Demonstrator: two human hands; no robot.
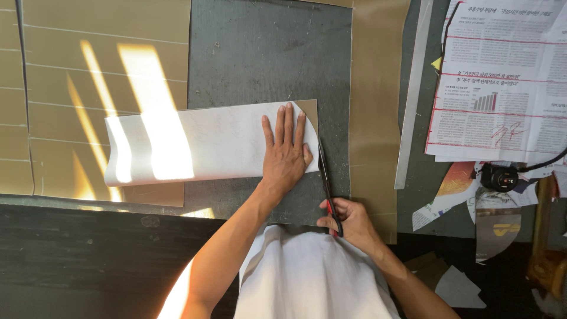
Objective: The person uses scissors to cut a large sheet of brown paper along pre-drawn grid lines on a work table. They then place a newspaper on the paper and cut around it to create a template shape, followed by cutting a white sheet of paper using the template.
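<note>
My left hand (286,150) lies flat, fingers spread, on the right end of a white sheet (195,142) that curls up at its left end. A brown card (309,112) shows under the sheet's right corner. My right hand (349,223) grips red-handled scissors (326,183), whose dark blades point away from me along the sheet's right edge, just beside my left thumb. Both rest on a dark grey mat (266,53).
Tan card sheets (88,65) lie left and a tan strip (378,106) right of the mat. A newspaper with red lines (502,77), a long grey ruler-like strip (413,100), a small black device with cable (499,177) and paper scraps (460,289) are at right.
</note>
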